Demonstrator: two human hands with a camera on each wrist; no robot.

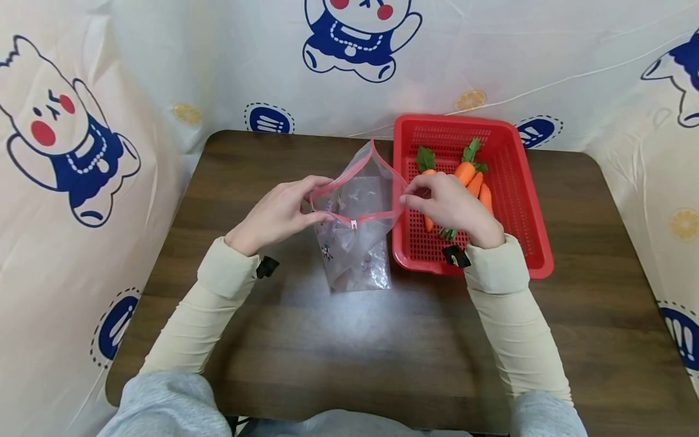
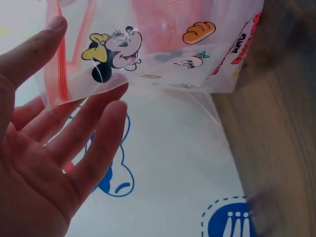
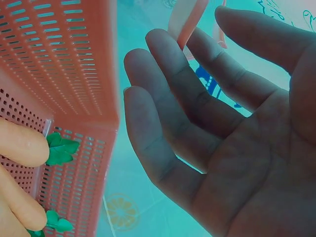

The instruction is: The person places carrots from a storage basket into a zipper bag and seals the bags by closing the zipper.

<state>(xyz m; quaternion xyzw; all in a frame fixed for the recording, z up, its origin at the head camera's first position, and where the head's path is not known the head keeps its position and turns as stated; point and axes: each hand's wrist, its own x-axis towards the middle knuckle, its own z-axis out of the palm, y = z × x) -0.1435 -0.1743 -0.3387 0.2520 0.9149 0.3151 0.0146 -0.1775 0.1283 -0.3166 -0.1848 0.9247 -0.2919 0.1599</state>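
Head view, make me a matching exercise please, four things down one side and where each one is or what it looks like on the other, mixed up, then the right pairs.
Things
1. Bag
2. Carrots
3. Left hand
4. Basket

Places and looks
A. Red, with holes in its sides
B. Touching the left side of the bag's mouth
C. See-through, with a pink band round its mouth
D. Orange with green tops, lying in the basket

Right pairs: 1-C, 2-D, 3-B, 4-A.
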